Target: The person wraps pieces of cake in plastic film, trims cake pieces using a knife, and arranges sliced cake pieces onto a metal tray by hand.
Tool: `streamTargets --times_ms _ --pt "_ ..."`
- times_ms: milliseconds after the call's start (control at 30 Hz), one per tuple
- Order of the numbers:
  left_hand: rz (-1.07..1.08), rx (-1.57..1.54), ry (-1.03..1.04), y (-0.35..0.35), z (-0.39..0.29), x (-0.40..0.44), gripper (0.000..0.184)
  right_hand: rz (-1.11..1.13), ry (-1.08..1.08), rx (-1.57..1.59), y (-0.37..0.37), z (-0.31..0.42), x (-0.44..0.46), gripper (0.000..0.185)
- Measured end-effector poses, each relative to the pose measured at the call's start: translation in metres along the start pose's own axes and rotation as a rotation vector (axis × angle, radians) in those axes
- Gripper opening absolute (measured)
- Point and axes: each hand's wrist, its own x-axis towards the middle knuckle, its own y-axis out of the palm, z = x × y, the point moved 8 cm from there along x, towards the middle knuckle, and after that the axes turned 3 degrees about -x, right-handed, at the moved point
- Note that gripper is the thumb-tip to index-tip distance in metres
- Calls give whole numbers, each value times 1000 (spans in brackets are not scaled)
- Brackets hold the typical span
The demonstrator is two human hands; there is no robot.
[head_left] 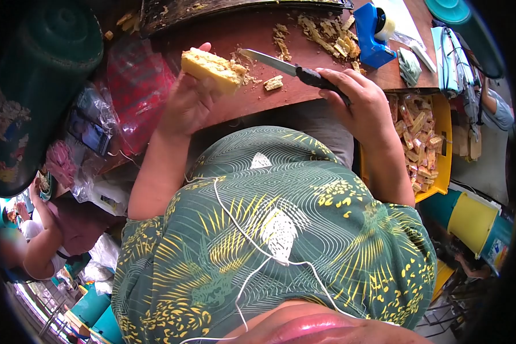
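My left hand [196,94] is raised over the near edge of the table, its fingers wrapped round a thick yellow block of crumbly pastry [215,70]. The block's rough, broken side faces up and to the right. In my right hand [358,94] is a knife [275,62], gripped by its black handle. Its blade points left, with the tip close to the block but apart from it. A small broken piece of pastry [273,83] lies on the table below the blade, among loose crumbs.
A blue tape dispenser [372,37] stands beside a heap of pastry scraps [332,37]. A dark tray [235,10] lies at the back. To the right, a yellow crate [443,143] holds several wrapped pieces. Red plastic [137,86] and a large green container [46,69] are left.
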Motion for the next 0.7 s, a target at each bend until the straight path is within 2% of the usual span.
streamTargets --times_ms 67,167,267,367,467,700 --pt "-3 13 20 6 -1 1 67 -40 -35 33 -6 2 -2 37" --pt "8 28 12 3 1 1 65 28 -83 6 -4 13 -2 37" --pt "-27 101 16 3 1 2 63 33 -69 -72 -3 9 -1 37" --pt "-37 177 39 13 -1 6 62 -31 -38 -44 -9 2 0 37" --pt "-22 206 70 15 -3 5 62 17 -89 -30 -7 11 -1 36" --pt "-58 287 75 23 -4 7 57 -21 -38 -26 -2 -1 -2 35"
